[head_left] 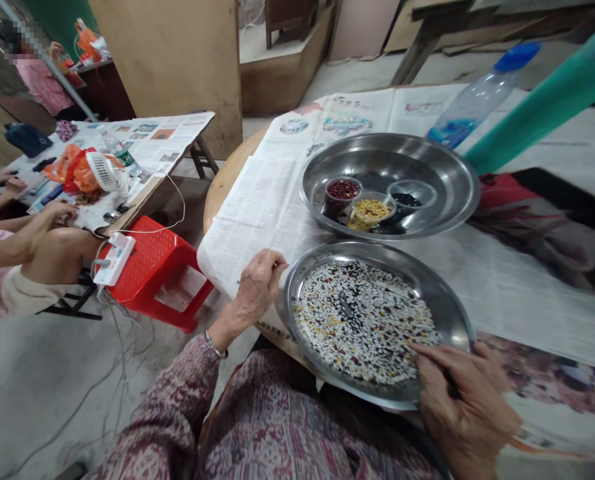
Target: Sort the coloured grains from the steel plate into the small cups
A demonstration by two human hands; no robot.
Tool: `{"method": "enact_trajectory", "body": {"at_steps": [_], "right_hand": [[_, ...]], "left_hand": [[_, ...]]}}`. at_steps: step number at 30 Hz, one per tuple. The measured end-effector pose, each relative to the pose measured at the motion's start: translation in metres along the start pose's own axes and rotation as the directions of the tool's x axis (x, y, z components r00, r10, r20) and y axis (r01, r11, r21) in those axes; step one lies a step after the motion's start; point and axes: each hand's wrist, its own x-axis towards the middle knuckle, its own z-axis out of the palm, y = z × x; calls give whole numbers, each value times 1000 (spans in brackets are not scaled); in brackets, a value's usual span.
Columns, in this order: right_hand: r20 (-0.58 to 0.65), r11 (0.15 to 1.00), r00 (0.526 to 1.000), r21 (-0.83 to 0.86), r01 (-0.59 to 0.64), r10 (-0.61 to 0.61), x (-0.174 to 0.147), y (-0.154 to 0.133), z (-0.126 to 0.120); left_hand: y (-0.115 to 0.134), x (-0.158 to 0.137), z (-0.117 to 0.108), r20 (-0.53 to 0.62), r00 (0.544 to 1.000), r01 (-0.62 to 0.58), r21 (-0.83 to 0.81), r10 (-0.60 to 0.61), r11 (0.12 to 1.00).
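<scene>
A round steel tray [454, 310] lies before me, spread with white, black, yellow and dark red grains and beans [362, 320]. My right hand [462, 397] reaches over its near right rim. The thumb and forefinger are drawn close together at the mix; whatever is between them is hidden. Just off the left rim, my left hand [261, 283] is closed with its fingertips pinched, and I cannot make out anything in them. Behind the tray a steel basin [452, 180] holds clear cups of red beans [342, 190], yellow beans [371, 211] and black beans [407, 199].
Newspaper [257, 213] covers the round table. A plastic bottle [482, 100], a green pole [547, 100] and dark cloth [542, 227] stand or lie beyond the basin. Left are a red stool [152, 260] with a power strip [114, 259], and another person's hand [60, 215] at a second table.
</scene>
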Motion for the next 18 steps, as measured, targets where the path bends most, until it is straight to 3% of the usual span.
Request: {"method": "enact_trajectory", "body": {"at_steps": [2, 4, 8, 15, 18], "right_hand": [[5, 1000, 1000, 8, -2, 2, 1, -1, 0], [13, 1000, 1000, 9, 3, -3, 1, -1, 0], [3, 1000, 1000, 5, 16, -16, 0, 1, 0], [-1, 999, 999, 1, 33, -33, -1, 4, 1], [4, 999, 999, 0, 49, -49, -1, 4, 2]], "left_hand": [[15, -1, -1, 49, 992, -117, -53, 119, 992], [27, 0, 0, 170, 963, -205, -43, 209, 978], [38, 2, 4, 315, 920, -254, 31, 232, 967], [37, -4, 5, 307, 923, -275, 99, 233, 956], [39, -9, 4, 235, 927, -311, 50, 291, 949]]}}
